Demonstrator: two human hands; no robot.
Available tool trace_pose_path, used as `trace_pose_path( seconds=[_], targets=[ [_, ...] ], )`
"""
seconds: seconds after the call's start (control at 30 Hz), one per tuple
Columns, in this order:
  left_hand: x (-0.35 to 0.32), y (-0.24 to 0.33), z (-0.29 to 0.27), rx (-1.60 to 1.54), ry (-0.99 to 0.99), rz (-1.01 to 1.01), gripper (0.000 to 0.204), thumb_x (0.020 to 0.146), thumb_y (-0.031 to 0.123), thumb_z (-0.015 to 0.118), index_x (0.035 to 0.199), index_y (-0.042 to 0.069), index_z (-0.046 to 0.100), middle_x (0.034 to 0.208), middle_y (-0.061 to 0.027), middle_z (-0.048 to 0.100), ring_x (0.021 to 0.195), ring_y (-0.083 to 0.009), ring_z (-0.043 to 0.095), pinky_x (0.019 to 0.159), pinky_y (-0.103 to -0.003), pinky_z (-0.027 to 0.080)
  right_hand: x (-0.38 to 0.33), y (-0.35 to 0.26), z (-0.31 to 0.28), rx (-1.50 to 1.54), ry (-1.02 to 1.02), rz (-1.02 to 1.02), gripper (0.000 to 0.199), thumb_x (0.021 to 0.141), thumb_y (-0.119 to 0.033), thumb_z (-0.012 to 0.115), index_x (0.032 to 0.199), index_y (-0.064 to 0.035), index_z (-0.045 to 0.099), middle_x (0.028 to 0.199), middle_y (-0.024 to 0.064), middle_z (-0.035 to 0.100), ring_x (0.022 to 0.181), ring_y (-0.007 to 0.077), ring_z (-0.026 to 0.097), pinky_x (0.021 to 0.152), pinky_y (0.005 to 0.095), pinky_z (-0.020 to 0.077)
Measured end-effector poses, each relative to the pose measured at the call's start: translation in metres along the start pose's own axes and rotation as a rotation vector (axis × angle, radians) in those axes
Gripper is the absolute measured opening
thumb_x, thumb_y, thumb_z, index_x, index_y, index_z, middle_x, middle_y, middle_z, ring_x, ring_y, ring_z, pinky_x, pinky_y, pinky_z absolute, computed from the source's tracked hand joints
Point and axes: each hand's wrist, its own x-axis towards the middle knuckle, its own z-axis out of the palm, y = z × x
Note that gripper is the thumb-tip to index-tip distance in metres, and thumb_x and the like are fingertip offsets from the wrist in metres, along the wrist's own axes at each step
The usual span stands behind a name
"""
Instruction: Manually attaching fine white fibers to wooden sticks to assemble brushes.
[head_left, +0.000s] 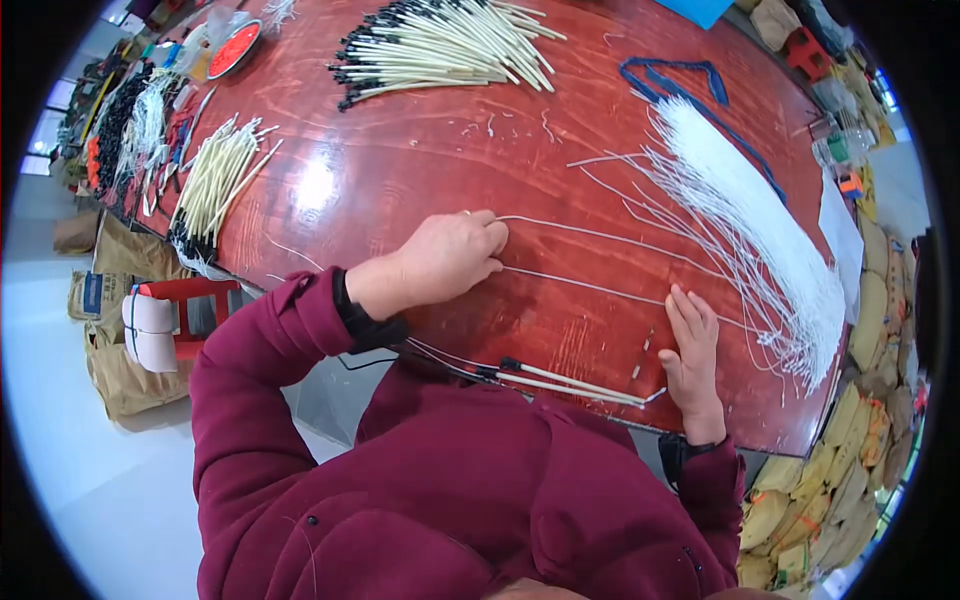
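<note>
Two thin white cords (600, 286) are the main thing in the head view, both stretched over a red table (380, 190) to the left of a big white bundle (755, 220) of similar strands, which I'll use as the landmark. Their long axis goes mostly sideways: from the left hand they point right, toward the bundle, angling a bit toward the wearer. The farther cord bows slightly and reaches the bundle's loose strands; the nearer one is pretty straight and passes under the right fingers.

Left hand (450, 258), well off to the bundle's left, is curled with thumb and fingers pinching the cords. Can't really tell how they sit inside the grip. Right hand (692, 345), just left of the bundle's near end, lies flat with its fingers close together and thumb out, fingertips on the nearer cord.

The bundle itself slants, far end leaning left, near end right. Two pale sticks (575, 385) lie left of its near end, lengthwise left to right, black tips pointing away from it. Left of its far end there's a big stick pile (460, 50), and a blue strap (690, 80) lies right by that end.
</note>
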Motion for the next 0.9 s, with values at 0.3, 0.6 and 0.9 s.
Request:
trace_pose_path(
  seconds=[0.3,0.6,0.9],
  targets=[
    [0.097,-0.135,-0.073,0.188,0.497,-0.115,0.032,0.096,0.037,0.066,0.113,0.010,0.065,0.117,-0.0130,0.065,0.110,-0.0363,0.063,0.087,-0.045,0.053,0.020,-0.006,-0.004,0.072,0.007,0.040,0.081,0.104,-0.066,0.033,0.141,0.0012,0.058,0.152,0.0145,0.051,0.139,0.0371,0.042,0.116,0.0494,0.0312],
    [0.263,-0.252,-0.129,0.515,0.636,0.033,0.058,0.102,0.059,0.043,0.140,0.019,0.060,0.146,-0.0105,0.055,0.143,-0.0330,0.043,0.111,-0.067,0.031,0.033,-0.013,-0.027,0.117,-0.001,0.080,0.078,0.103,-0.065,0.036,0.138,0.0008,0.060,0.149,0.0155,0.054,0.135,0.0383,0.044,0.114,0.0507,0.0319],
    [0.314,-0.279,-0.144,0.226,0.237,-0.277,0.064,0.100,0.067,0.037,0.136,0.023,0.067,0.143,-0.0090,0.062,0.137,-0.0341,0.052,0.115,-0.067,0.028,0.072,0.003,-0.015,0.135,-0.043,0.156,0.077,0.102,-0.065,0.036,0.136,-0.0005,0.062,0.147,0.0138,0.055,0.135,0.0370,0.044,0.114,0.0504,0.0311]
  ],
)
